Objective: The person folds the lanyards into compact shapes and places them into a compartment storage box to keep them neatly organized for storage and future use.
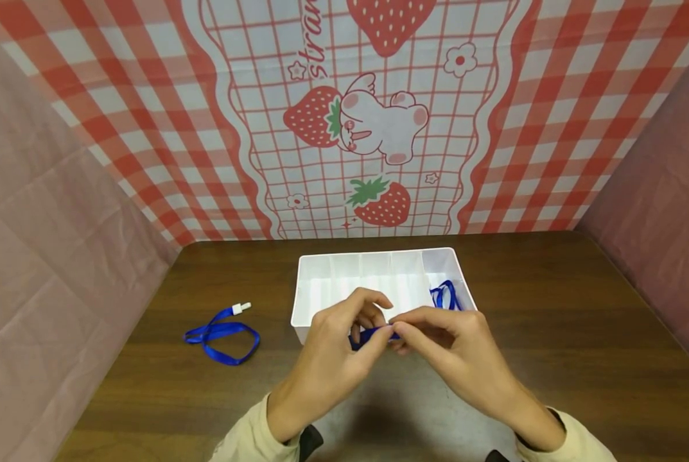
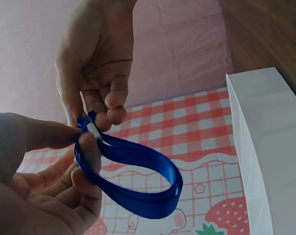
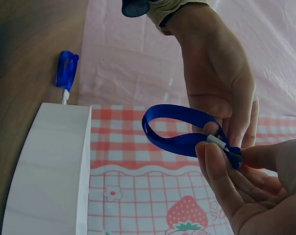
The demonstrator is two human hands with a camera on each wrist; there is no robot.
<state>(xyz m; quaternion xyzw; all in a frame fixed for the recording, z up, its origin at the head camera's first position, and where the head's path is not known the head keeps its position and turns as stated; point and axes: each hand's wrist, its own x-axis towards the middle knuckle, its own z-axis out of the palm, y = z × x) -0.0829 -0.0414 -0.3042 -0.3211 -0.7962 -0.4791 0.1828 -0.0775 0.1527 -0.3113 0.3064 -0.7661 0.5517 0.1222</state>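
Both hands meet in front of the white box and pinch a blue lanyard (image 2: pixel 155 205) between thumbs and fingers. The lanyard is wound into a loop of several layers, with its white clip (image 3: pixel 216 142) lying against the band by the fingertips. My left hand (image 1: pixel 338 340) grips the band from the left, and my right hand (image 1: pixel 465 350) pinches its gathered end from the right. In the head view the fingers hide most of the loop; both wrist views show it hanging out from the hands.
The white box (image 1: pixel 296 308) with dividers stands behind the hands on the brown table (image 1: pixel 569 321). Blue lanyard loops (image 1: pixel 445 294) lie in its rightmost compartment. Another blue lanyard (image 1: pixel 228 359) with a white clip (image 1: pixel 241 308) lies loosely looped on the table at left.
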